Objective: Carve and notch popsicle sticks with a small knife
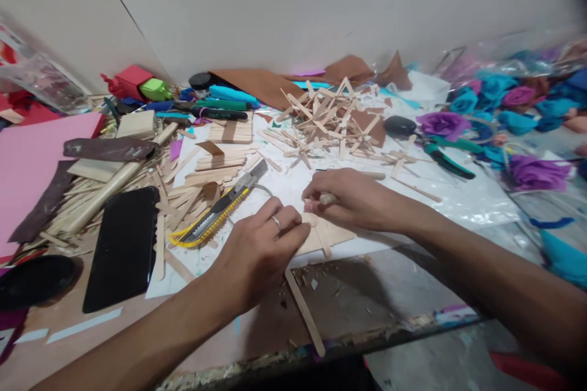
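Observation:
My left hand, with a ring on one finger, is closed near the table's front. A wooden craft stick runs out from under its fingers toward the table edge; the grip itself is hidden. My right hand is bent in a pinch just right of the left fingertips. A pale, blunt-ended rod pokes out between its fingers, its kind unclear. Below both hands lies a flat pale wooden piece with a stick across it. A yellow utility knife rests left of my left hand.
Star-like assemblies of craft sticks are heaped behind my hands. Loose sticks and a black phone lie left. Green-handled pliers and purple and blue paper flowers are right. A wall stands behind.

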`<state>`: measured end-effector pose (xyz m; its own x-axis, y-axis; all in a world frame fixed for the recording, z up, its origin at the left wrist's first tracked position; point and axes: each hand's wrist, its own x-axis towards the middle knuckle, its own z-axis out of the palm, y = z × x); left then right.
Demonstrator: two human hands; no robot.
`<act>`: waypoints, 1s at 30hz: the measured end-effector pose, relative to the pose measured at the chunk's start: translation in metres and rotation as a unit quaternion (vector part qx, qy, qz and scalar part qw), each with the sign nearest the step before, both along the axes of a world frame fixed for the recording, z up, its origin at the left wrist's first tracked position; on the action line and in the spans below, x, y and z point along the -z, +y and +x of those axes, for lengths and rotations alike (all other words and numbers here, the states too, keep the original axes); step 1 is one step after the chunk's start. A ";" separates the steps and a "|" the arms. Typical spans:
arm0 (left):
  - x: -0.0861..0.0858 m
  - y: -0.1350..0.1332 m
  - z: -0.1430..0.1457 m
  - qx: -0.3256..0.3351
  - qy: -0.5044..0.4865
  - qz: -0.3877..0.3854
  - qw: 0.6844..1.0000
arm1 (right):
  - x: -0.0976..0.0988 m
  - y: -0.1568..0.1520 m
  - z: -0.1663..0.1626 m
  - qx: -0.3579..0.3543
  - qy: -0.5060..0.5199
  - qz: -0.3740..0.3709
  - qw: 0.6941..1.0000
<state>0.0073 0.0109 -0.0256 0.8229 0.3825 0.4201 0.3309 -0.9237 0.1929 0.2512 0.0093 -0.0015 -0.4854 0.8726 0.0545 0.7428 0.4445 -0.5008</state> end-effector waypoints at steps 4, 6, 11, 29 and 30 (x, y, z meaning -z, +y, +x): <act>-0.002 0.000 0.000 0.003 0.002 -0.003 1.000 | 0.001 0.001 0.000 0.002 0.003 0.004 1.000; -0.002 0.000 -0.001 0.003 0.001 -0.006 1.000 | 0.002 0.001 0.001 0.001 0.003 0.009 1.000; 0.000 -0.001 -0.001 -0.001 -0.002 -0.016 1.000 | -0.007 -0.003 -0.003 0.066 0.199 0.062 0.976; 0.003 0.000 -0.002 0.008 -0.027 -0.047 0.998 | -0.015 -0.019 -0.031 -0.076 0.649 -0.131 0.746; 0.003 0.000 -0.002 0.009 -0.026 -0.046 0.999 | -0.015 -0.019 -0.030 -0.086 0.648 -0.130 0.745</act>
<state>0.0050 0.0104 -0.0284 0.8081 0.4068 0.4259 0.3024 -0.9071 0.2928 0.2210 -0.0102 0.0134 -0.2775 0.8668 0.4142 -0.4964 0.2397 -0.8343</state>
